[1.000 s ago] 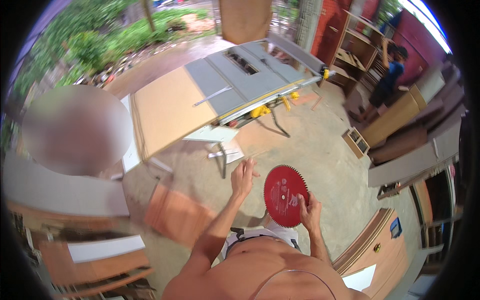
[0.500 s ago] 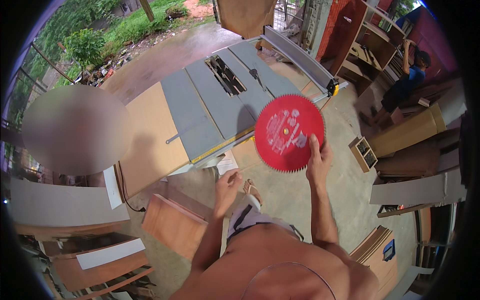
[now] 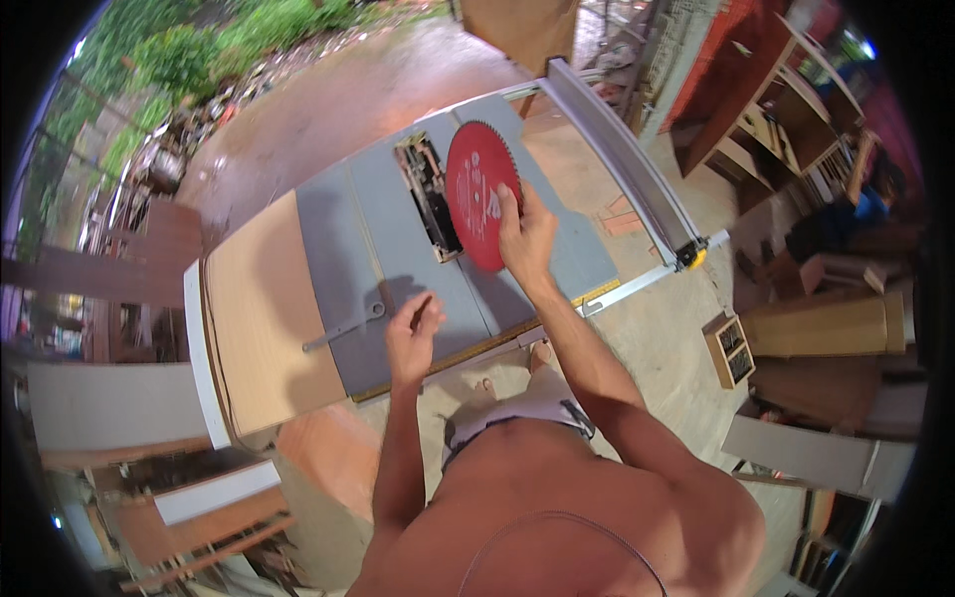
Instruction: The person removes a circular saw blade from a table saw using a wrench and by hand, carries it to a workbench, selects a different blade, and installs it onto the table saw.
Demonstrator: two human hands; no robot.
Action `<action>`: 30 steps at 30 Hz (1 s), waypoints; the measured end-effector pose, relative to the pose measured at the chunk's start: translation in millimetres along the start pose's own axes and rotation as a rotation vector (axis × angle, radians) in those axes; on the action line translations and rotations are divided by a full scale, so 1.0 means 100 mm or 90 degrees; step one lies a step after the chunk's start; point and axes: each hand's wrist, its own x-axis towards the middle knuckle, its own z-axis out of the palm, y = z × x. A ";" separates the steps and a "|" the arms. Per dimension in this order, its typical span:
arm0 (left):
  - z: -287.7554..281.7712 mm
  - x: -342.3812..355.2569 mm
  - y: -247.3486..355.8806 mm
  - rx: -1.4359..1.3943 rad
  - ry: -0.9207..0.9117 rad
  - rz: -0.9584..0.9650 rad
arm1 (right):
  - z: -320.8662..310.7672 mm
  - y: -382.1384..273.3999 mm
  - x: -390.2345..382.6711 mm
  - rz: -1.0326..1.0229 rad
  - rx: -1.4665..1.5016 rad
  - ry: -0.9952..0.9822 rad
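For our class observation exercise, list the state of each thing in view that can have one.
Red saw blade: held up, unmounted
Right hand: gripping the blade
Left hand: fingers curled, contents unclear
Saw-table opening: uncovered
Wrench: lying flat across tabletop and board
Small wooden box: open-topped

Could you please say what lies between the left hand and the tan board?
In the head view, a wrench lies between the left hand and the tan board, on the grey tabletop, one end overlapping the board.
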 end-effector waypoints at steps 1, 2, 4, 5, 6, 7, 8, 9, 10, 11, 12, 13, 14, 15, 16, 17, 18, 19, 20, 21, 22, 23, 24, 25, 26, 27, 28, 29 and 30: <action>0.11 0.07 0.03 -0.015 0.026 -0.007 | 0.07 0.10 0.09 0.014 0.018 -0.017; 0.14 0.19 0.09 -0.020 0.050 -0.007 | 0.18 0.16 0.21 0.031 0.009 -0.041; 0.18 0.20 0.12 -0.039 0.083 -0.012 | 0.31 0.26 0.29 0.075 -0.021 -0.093; 0.25 0.22 0.23 -0.045 0.100 -0.030 | 0.40 0.34 0.31 0.037 -0.010 -0.078; 0.31 0.28 0.32 -0.056 0.120 -0.042 | 0.54 0.44 0.34 -0.011 0.003 -0.065; 0.32 0.33 0.31 -0.089 0.134 -0.050 | 0.65 0.54 0.38 -0.057 0.016 -0.050; 0.33 0.36 0.34 -0.081 0.149 -0.058 | 0.70 0.59 0.39 -0.037 0.009 -0.070; 0.34 0.41 0.38 -0.073 0.162 -0.066 | 0.75 0.64 0.41 -0.016 0.000 -0.088; 0.35 0.49 0.42 -0.066 0.172 -0.075 | 0.79 0.68 0.43 0.005 -0.011 -0.104; 0.35 0.54 0.45 -0.052 0.174 -0.075 | 0.82 0.73 0.43 -0.010 -0.009 -0.102; 0.35 0.61 0.48 -0.038 0.174 -0.074 | 0.84 0.76 0.43 -0.001 -0.014 -0.110; 0.34 0.70 0.48 -0.024 0.170 -0.074 | 0.84 0.79 0.42 0.007 -0.021 -0.117; 0.32 0.79 0.46 -0.015 0.169 -0.075 | 0.86 0.80 0.43 0.013 -0.028 -0.123; 0.30 0.89 0.43 -0.007 0.166 -0.076 | 0.86 0.77 0.43 0.014 -0.040 -0.134; 0.29 0.98 0.41 0.002 0.161 -0.076 | 0.87 0.77 0.43 0.022 -0.044 -0.141; 0.28 1.09 0.40 0.008 0.161 -0.074 | 0.87 0.78 0.43 0.029 -0.052 -0.143; 0.28 1.18 0.39 0.015 0.160 -0.071 | 0.88 0.77 0.43 0.037 -0.059 -0.144; 0.27 1.27 0.38 0.023 0.157 -0.069 | 0.89 0.76 0.43 0.059 -0.070 -0.151; 0.26 1.37 0.36 0.034 0.151 -0.058 | 0.91 0.78 0.43 0.058 -0.081 -0.147; 0.25 1.46 0.32 0.045 0.145 -0.047 | 0.94 0.81 0.42 0.058 -0.092 -0.141; 0.24 1.54 0.28 0.056 0.139 -0.036 | 0.98 0.82 0.41 0.058 -0.103 -0.136; 0.21 1.62 0.23 0.062 0.125 -0.030 | 1.01 0.83 0.40 0.059 -0.094 -0.132; 0.18 1.69 0.18 0.068 0.111 -0.025 | 1.05 0.84 0.39 0.061 -0.084 -0.129; 0.14 1.75 0.12 0.074 0.098 -0.020 | 1.07 0.85 0.38 0.062 -0.074 -0.127; 0.10 1.82 0.06 0.080 0.089 -0.010 | 1.08 0.85 0.37 0.058 -0.082 -0.125; 0.07 1.87 0.01 0.087 0.081 -0.002 | 1.09 0.84 0.35 0.054 -0.088 -0.125; 0.04 1.92 -0.05 0.094 0.075 0.007 | 1.10 0.84 0.33 0.050 -0.094 -0.127; 0.04 1.96 -0.03 0.082 0.071 0.004 | 1.10 0.86 0.31 0.043 -0.104 -0.132; 0.04 2.00 -0.01 0.070 0.069 0.001 | 1.10 0.88 0.28 0.035 -0.113 -0.137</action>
